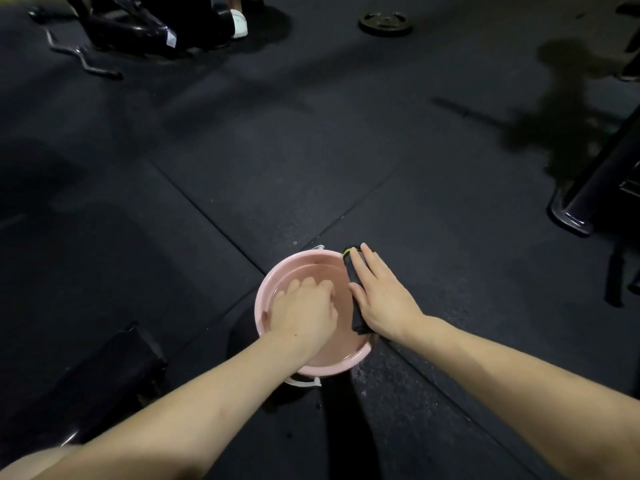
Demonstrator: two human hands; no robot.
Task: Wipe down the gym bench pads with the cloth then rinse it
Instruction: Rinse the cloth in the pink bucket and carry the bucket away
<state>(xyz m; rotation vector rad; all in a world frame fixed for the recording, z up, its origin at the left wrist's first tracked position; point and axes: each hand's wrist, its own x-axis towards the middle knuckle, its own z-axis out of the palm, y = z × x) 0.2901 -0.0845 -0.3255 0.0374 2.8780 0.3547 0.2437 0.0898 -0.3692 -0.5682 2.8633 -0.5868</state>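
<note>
Cloth (354,292), dark with a bright green corner at its far end, is lying draped over the right rim of the pink basin (277,271), and the right hand (384,299) is resting flat on top of it, fingers straight and together, pressing it against the rim rather than curling round it. Down in the water, the left hand (304,310) is dipping in with its fingers bent loosely under the surface; nothing seems to be in its grasp, though the ripples are making that hard to confirm. The basin is sitting on the black rubber floor (311,150) just ahead of the person, with wet spots glistening on the mat on its near right side.

As for progress, we're looking at the rinsing end of the job. No wiping is happening; the padded bench part (114,368) at the near left is sitting untouched beside the basin, and whether its surface is already clean is impossible to judge in this dim light. The cloth itself is mostly out of the water, so the rinse is looking unfinished: it probably needs dunking, swishing and wringing. Farther off, a curl bar (83,57) and a weight plate (385,24) are lying on the floor, and a dark machine frame (588,188) is standing at the right.
</note>
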